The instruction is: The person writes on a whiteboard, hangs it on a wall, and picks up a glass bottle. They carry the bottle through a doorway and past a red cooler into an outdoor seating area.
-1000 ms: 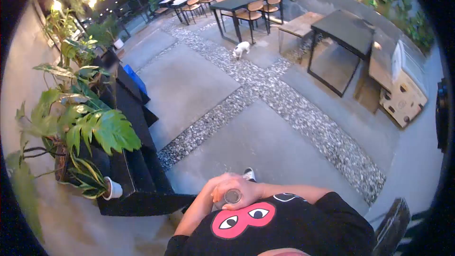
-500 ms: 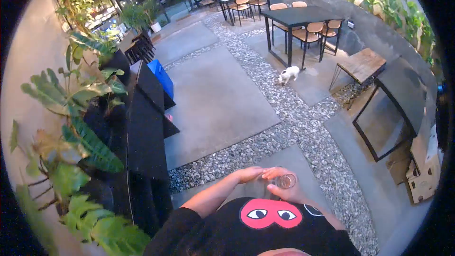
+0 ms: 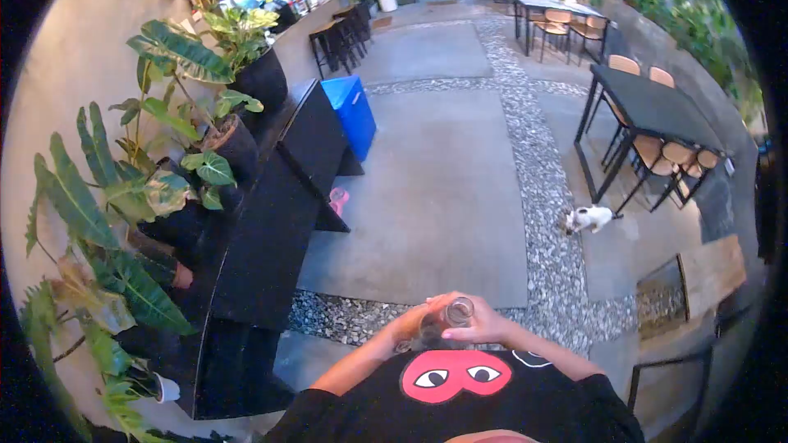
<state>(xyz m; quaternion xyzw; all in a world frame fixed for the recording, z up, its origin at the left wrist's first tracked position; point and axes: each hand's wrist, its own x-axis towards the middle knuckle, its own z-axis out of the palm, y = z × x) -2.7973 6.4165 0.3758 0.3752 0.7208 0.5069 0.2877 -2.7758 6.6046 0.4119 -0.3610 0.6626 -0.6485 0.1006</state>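
A clear glass vessel [image 3: 460, 310] with a round rim is held in front of my black shirt with its red, two-eyed print. My right hand [image 3: 484, 321] is wrapped round it near the rim. On the other side my left hand [image 3: 409, 326] closes against its lower part, and its fingers are partly hidden. What the vessel contains is too small to tell.
Potted plants [image 3: 226, 143] stand along a black bench [image 3: 271, 221] at left, beside a blue bin [image 3: 353, 119]. A white cat [image 3: 589, 218] is on the gravel edge at right, near a dark table [image 3: 657, 107] with chairs. A wooden bench [image 3: 712, 275] is at far right.
My view has turned left, so the bin, tables and cat appear farther right. Both hands still hold the glass vessel, which now shows slightly more to the left.
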